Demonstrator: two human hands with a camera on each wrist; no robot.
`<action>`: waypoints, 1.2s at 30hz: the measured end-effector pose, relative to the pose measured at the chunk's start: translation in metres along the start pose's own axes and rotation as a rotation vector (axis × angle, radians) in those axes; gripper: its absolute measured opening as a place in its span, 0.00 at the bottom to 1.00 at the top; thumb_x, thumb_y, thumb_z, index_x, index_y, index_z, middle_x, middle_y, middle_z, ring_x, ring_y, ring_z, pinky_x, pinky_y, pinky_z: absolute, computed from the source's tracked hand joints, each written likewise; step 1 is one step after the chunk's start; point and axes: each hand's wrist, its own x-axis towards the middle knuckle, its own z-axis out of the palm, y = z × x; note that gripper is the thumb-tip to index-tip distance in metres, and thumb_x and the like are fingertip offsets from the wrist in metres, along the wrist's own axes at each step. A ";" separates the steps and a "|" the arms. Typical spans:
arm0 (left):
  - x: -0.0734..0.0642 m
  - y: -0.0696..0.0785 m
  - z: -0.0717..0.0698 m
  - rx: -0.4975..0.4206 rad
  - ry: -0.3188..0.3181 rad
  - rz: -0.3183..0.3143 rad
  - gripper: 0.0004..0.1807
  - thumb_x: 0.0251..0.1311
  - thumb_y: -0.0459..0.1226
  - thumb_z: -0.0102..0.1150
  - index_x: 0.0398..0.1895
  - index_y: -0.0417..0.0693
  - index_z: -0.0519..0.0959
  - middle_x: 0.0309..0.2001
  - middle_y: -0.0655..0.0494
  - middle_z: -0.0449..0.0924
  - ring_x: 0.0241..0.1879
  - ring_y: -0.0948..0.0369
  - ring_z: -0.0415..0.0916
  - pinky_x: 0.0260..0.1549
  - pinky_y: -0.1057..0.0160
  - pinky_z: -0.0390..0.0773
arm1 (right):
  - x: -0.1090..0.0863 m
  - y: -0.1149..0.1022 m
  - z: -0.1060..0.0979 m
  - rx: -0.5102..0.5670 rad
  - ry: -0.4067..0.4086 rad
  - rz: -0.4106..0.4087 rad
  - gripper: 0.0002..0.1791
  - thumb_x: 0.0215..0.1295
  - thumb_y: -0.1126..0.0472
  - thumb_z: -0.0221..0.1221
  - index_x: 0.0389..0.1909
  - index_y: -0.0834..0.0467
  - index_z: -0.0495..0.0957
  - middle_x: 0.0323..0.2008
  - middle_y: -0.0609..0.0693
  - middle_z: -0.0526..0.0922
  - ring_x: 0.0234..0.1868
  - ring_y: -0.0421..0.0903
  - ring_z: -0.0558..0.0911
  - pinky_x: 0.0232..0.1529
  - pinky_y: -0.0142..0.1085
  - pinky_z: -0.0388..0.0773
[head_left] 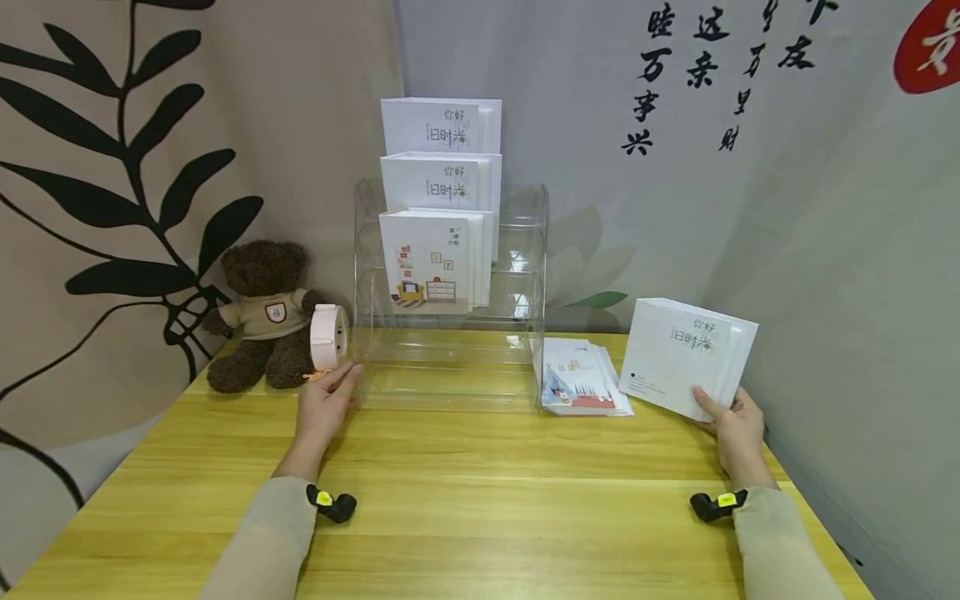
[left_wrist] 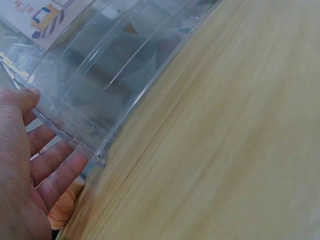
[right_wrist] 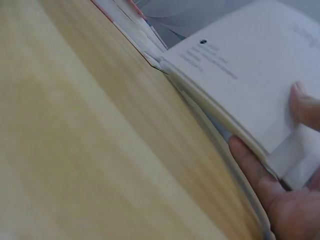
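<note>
A clear plastic display rack stands on the table, with several white books stepped up its tiers on the left side. At the rack's left edge is my left hand; its thumb lies on the side panel's edge and its fingers are along the outside. On the right, my right hand grips white books, tilted, with its thumb on the front cover and fingers beneath. More books with a coloured picture lie in a pile between the rack and the held books.
A brown teddy bear in a beige shirt sits left of the rack. Beside it stands a pink and white round object, near my left hand. The wooden table ends at a fabric backdrop with printed leaves and characters.
</note>
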 end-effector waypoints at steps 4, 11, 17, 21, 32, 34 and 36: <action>-0.001 0.000 -0.001 0.004 -0.011 -0.006 0.34 0.72 0.63 0.58 0.73 0.56 0.78 0.70 0.45 0.79 0.42 0.53 0.90 0.36 0.70 0.89 | 0.002 -0.006 -0.001 0.197 0.079 0.038 0.27 0.65 0.57 0.73 0.64 0.50 0.77 0.40 0.34 0.90 0.36 0.34 0.91 0.32 0.35 0.91; -0.001 -0.001 0.000 -0.001 -0.007 0.001 0.35 0.73 0.63 0.58 0.73 0.54 0.78 0.68 0.44 0.81 0.37 0.64 0.89 0.35 0.71 0.88 | 0.005 -0.007 -0.005 0.298 0.185 0.094 0.25 0.62 0.54 0.76 0.59 0.48 0.79 0.33 0.40 0.90 0.27 0.38 0.88 0.19 0.37 0.85; -0.001 0.002 0.000 0.001 -0.002 0.007 0.34 0.73 0.63 0.58 0.72 0.55 0.78 0.67 0.44 0.82 0.36 0.68 0.86 0.34 0.73 0.87 | 0.008 -0.007 -0.002 0.312 0.265 0.101 0.22 0.59 0.57 0.79 0.53 0.49 0.82 0.34 0.39 0.90 0.28 0.35 0.86 0.22 0.28 0.82; -0.001 0.004 0.000 -0.006 0.002 0.010 0.33 0.73 0.62 0.59 0.72 0.55 0.79 0.67 0.44 0.82 0.38 0.62 0.88 0.35 0.71 0.88 | 0.011 -0.006 -0.002 0.344 0.278 0.118 0.19 0.58 0.59 0.79 0.48 0.50 0.83 0.32 0.40 0.89 0.27 0.35 0.86 0.20 0.28 0.81; 0.001 0.000 0.001 -0.018 0.000 -0.013 0.33 0.72 0.64 0.58 0.72 0.58 0.79 0.69 0.47 0.81 0.39 0.63 0.88 0.37 0.69 0.90 | 0.012 -0.001 -0.001 0.154 0.220 0.179 0.38 0.65 0.58 0.74 0.72 0.55 0.68 0.36 0.37 0.82 0.29 0.34 0.79 0.25 0.27 0.77; 0.001 0.000 0.000 -0.014 -0.002 -0.017 0.33 0.72 0.64 0.58 0.72 0.58 0.79 0.69 0.47 0.81 0.40 0.62 0.88 0.37 0.69 0.90 | 0.011 0.000 0.001 0.041 0.142 0.177 0.48 0.68 0.58 0.72 0.82 0.57 0.56 0.40 0.36 0.79 0.29 0.32 0.78 0.27 0.26 0.78; 0.000 0.000 0.000 -0.014 -0.004 -0.015 0.33 0.72 0.63 0.58 0.72 0.57 0.78 0.70 0.46 0.80 0.41 0.61 0.89 0.37 0.69 0.90 | 0.011 0.001 0.003 -0.023 0.092 0.170 0.54 0.70 0.59 0.70 0.86 0.58 0.45 0.48 0.38 0.76 0.32 0.31 0.79 0.30 0.24 0.79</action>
